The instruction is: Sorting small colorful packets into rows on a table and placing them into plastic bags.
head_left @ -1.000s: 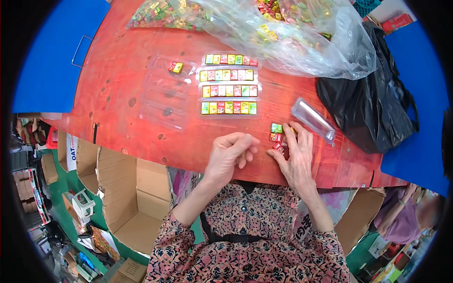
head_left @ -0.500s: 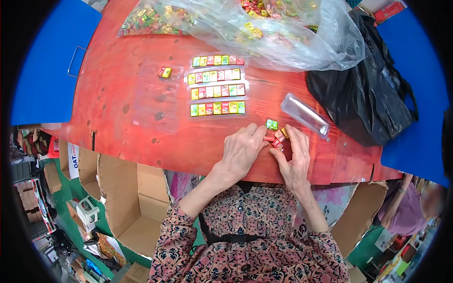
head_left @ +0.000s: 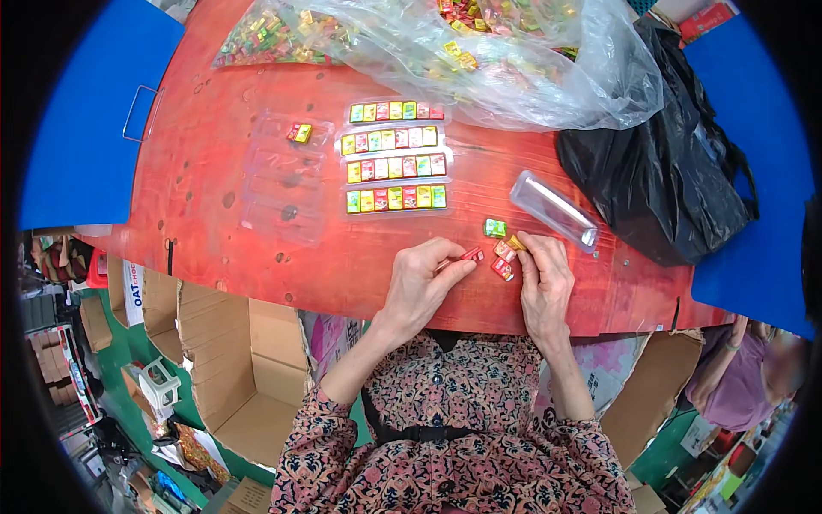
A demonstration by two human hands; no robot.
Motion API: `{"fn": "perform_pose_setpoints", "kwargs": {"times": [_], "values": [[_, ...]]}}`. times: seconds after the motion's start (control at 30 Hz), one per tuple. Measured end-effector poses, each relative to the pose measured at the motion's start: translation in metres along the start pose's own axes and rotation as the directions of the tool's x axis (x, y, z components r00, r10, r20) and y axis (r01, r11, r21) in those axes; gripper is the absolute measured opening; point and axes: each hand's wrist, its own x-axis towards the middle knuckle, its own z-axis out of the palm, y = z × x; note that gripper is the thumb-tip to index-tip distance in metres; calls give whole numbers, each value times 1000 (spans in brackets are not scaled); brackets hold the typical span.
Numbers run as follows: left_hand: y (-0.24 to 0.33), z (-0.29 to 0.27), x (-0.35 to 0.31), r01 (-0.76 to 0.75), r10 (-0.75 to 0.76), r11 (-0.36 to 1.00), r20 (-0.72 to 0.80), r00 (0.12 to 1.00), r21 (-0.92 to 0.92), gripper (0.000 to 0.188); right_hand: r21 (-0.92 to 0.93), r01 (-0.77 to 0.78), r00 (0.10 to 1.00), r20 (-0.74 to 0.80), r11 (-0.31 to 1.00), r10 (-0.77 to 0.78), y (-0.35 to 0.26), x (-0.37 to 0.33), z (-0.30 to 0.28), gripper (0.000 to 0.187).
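Head view: looks down on a red desk [head_left: 205,171], its near edge curving in front of a person's flowered top [head_left: 445,385].
Left hand [head_left: 415,284]: thumb and fingers grasping a red packet [head_left: 473,254], just left of the loose packets.
Right hand [head_left: 550,287]: fingers curved, tips at a yellow packet [head_left: 515,243]; cannot tell whether they grip it.
Loose packets: a green packet [head_left: 495,228] lies farthest from the person; two red-and-white packets [head_left: 503,270] lie nearer, between the hands.
Filled tray [head_left: 394,182]: clear plastic, beyond the left hand, with four rows of coloured packets.
Left tray [head_left: 287,184]: clear, sectioned, beside the filled one; two packets [head_left: 299,133], one red, one yellow, sit near its far right corner.
Narrow container [head_left: 555,210]: clear, set slantwise beyond the right hand.
Bags: a clear bag [head_left: 556,94] of many packets at the far side; a black bag [head_left: 651,171] at right.
Beside the desk: cardboard boxes [head_left: 214,343] at left; another person [head_left: 736,385] in purple at right.
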Motion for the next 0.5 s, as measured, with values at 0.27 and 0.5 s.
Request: {"fn": "perform_pose_setpoints", "kwargs": {"times": [0.27, 0.5], "values": [[-5, -15, -13, 439, -311, 644, 310, 898, -627, 11, 275, -136, 991, 27, 952, 133, -5, 6, -5, 17], [-6, -3, -10, 475, -297, 551, 371, 880, -686, 9, 551, -306, 952, 174, 776, 252, -10, 6, -6, 18]]}}
